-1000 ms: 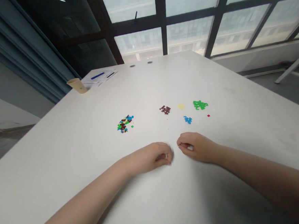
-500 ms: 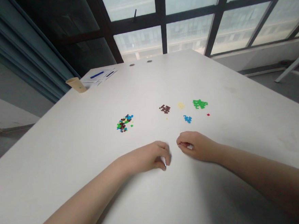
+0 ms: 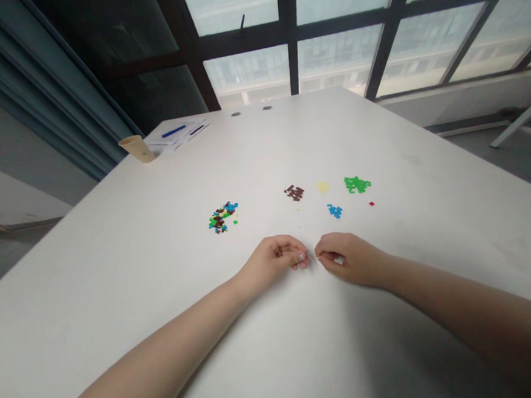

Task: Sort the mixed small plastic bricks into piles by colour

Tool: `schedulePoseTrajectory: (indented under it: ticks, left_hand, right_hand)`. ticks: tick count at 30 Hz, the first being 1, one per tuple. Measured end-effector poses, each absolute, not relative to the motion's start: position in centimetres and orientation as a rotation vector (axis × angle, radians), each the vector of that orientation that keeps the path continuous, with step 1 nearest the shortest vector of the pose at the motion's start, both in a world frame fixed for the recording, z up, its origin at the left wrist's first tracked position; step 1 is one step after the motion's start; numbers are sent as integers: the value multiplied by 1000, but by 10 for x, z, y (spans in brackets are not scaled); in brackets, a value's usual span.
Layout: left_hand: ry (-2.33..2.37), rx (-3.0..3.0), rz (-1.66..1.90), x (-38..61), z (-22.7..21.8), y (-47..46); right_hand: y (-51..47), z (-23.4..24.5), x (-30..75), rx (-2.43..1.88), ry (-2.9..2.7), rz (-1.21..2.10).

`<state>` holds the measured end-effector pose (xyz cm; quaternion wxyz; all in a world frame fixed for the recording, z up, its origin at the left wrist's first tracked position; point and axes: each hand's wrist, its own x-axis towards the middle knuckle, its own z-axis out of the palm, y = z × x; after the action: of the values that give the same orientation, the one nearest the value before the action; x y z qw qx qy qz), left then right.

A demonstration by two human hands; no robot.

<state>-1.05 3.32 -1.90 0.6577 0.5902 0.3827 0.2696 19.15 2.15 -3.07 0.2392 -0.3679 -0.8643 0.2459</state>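
Observation:
My left hand (image 3: pixel 276 259) rests on the white table (image 3: pixel 161 261) with its fingers curled into a pinch, fingertips almost touching my right hand (image 3: pixel 349 257). My right hand is also pinched closed; a small white bit shows between its fingers, too small to name. Ahead of the hands lie small coloured pieces: a mixed pile (image 3: pixel 222 216) to the left, a brown group (image 3: pixel 295 192), a pale yellow group (image 3: pixel 322 186), a green group (image 3: pixel 357 184), a blue group (image 3: pixel 335 210) and a single red piece (image 3: pixel 371 204).
A paper cup (image 3: pixel 137 149) stands at the table's far left edge beside papers with a blue pen (image 3: pixel 176 132). Large dark-framed windows (image 3: pixel 291 39) rise behind the table. A curtain (image 3: pixel 43 87) hangs at the left.
My left hand has moved forward and right, turned its fingertips up, and now meets my right hand. My right hand has barely moved.

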Motion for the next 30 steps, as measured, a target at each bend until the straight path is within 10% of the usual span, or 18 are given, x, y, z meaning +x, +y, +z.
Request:
schedulePoseTrajectory:
  ticks: [30]
  left_hand:
    - [836, 1213, 617, -2, -22, 29]
  right_hand:
    - [14, -25, 184, -794, -2178, 287]
